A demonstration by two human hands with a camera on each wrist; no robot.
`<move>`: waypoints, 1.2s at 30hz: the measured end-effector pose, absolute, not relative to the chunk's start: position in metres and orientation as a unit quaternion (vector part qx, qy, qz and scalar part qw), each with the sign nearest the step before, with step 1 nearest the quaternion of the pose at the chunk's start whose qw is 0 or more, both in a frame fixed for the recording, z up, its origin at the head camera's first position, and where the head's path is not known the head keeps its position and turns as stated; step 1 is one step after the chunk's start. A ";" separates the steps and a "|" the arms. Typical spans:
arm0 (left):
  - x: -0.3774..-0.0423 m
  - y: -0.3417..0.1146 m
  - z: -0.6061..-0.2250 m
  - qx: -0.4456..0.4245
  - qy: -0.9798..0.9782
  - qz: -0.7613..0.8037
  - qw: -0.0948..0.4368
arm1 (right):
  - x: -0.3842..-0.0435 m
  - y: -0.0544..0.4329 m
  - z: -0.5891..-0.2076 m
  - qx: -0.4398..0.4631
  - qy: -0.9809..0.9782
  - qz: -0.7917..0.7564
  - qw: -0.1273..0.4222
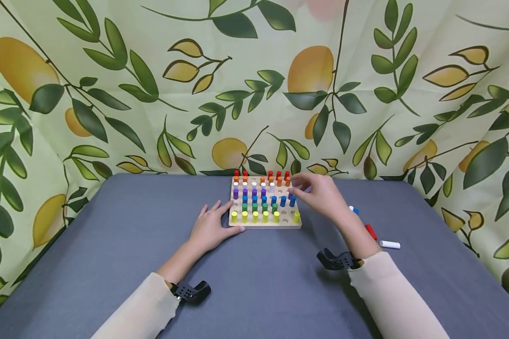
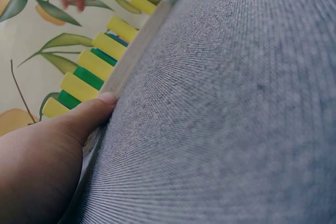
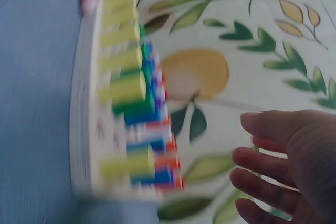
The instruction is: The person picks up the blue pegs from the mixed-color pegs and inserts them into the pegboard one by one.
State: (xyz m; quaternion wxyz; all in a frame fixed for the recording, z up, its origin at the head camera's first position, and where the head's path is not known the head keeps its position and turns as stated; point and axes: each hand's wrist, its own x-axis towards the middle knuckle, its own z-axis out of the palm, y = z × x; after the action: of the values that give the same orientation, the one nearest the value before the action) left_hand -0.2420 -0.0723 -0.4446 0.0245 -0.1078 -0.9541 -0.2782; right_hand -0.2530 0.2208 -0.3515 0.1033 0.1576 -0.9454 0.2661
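Observation:
A pale wooden pegboard (image 1: 265,226) lies on the table, with rows of red, orange, white, purple, blue, green and yellow pegs (image 1: 255,216) standing in it. My left hand (image 1: 209,229) rests at its front left corner, fingers spread and thumb (image 2: 106,98) touching the front edge. My right hand (image 1: 320,194) is over the board's right side, close above a purple peg (image 1: 290,196). In the right wrist view its fingers (image 3: 265,184) are loosely bent and hold nothing. Some holes, such as one in the yellow row, stand without a peg.
Right of the board lie loose pegs: a blue one (image 1: 356,211) beside a white end, a red one (image 1: 371,231) and a white one (image 1: 390,245). The grey table (image 1: 254,287) ends at a leaf-patterned cloth (image 1: 254,117) behind the board.

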 end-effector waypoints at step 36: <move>-0.243 -0.074 -0.443 -0.116 -0.956 -0.269 0.026 | -0.238 0.378 -0.399 0.100 -0.977 0.190 -0.013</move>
State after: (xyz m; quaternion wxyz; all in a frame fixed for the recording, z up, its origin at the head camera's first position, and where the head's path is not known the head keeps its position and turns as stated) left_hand -0.2429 -0.0742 -0.4431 0.0264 -0.1156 -0.9557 -0.2695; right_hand -0.2383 0.3776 -0.3989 -0.0131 0.1002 -0.9766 0.1896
